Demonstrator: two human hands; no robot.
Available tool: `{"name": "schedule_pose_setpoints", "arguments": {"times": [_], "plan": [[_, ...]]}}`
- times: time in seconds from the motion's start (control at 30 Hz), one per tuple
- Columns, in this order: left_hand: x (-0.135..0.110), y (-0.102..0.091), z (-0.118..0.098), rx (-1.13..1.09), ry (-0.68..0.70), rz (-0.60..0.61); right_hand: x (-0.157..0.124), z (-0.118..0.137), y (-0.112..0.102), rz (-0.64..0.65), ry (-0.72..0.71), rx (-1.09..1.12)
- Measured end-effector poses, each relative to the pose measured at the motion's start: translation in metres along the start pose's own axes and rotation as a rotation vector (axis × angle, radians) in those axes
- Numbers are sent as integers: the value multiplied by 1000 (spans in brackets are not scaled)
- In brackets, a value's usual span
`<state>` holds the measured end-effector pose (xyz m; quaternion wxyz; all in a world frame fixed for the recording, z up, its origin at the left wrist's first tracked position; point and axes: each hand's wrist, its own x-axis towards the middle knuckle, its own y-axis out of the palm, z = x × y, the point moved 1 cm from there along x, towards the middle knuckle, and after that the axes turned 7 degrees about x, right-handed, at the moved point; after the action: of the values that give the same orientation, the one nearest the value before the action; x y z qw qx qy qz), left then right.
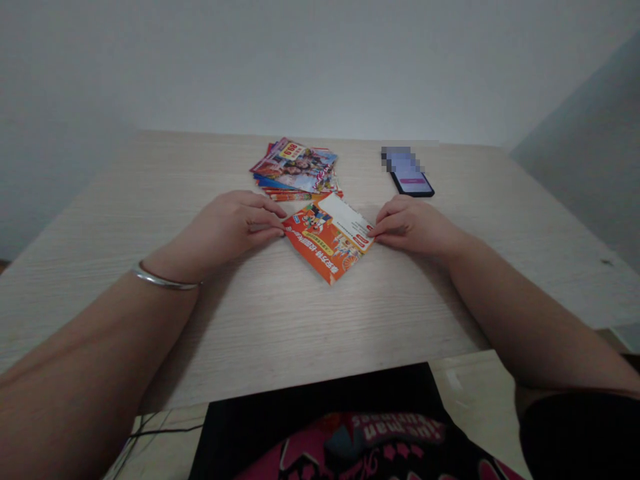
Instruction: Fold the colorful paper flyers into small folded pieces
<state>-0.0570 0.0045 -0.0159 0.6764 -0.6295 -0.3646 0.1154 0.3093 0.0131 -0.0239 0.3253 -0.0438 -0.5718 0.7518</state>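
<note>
One smartphone (410, 177) lies near a loose pile of leaflets (295, 170).

Orange leaflet (326, 239) between left hand (225, 223) and right hand (413, 227), leaflet pile (295, 170) just beyond

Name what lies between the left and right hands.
In the head view, an orange printed leaflet lies between the left hand and the right hand, flat on the light wood tabletop, with both hands' fingers at its edges.
</note>
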Motion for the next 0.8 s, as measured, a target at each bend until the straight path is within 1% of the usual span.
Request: {"name": "schedule_pose_setpoints", "arguments": {"times": [0.1, 0.2, 0.27, 0.37, 0.47, 0.53, 0.67, 0.8], "plan": [[4, -5, -5, 136, 53, -30, 1, 1, -3, -13, -30, -16], [9, -12, -14, 274, 158, -58, 1, 2, -6, -22, -60, -19], [10, -16, -20, 337, 201, -37, 1, 2, -8, -33, -58, -16], [12, -18, -25, 343, 186, -22, 0, 1, -12, -15, -16, 0], [13, -16, -26, 279, 154, -44, -1, 0, -16, 35, 39, 32], [14, -13, -25, 221, 143, -38, 0, -1, -17, 49, 59, 55], [16, -9, -23, 194, 129, 44, 1, -1, -17, 63, 84, 88], [17, -9, -26, 192, 82, 126, 4, 5, -15, 51, 139, 26]]}}
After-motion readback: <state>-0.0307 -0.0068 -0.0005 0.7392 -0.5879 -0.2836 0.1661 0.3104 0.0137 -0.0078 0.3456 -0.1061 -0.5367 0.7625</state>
